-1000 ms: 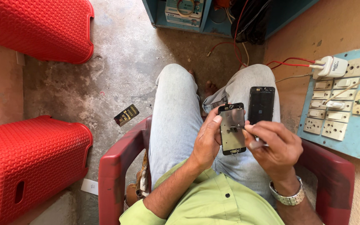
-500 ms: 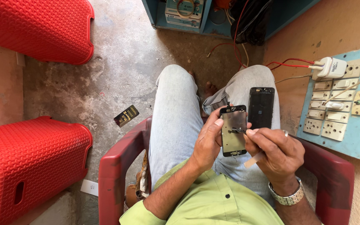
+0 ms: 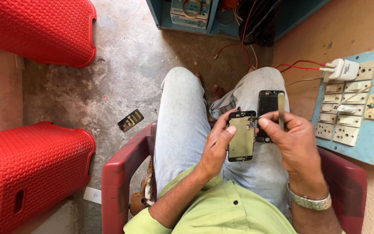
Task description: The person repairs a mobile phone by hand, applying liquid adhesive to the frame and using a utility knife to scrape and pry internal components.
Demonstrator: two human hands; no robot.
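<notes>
head view | left hand (image 3: 215,145) grips phone screen panel (image 3: 241,135) over lap, long axis upright, top end pointing away toward knees | right hand (image 3: 293,141) pinches tweezers (image 3: 281,110) at panel's top edge | black phone (image 3: 269,113) on right thigh

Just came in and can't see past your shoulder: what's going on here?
A person seated in a red plastic chair holds an opened phone part in the left hand. The right hand holds tweezers at its top edge. A black phone rests on the right thigh.
</notes>
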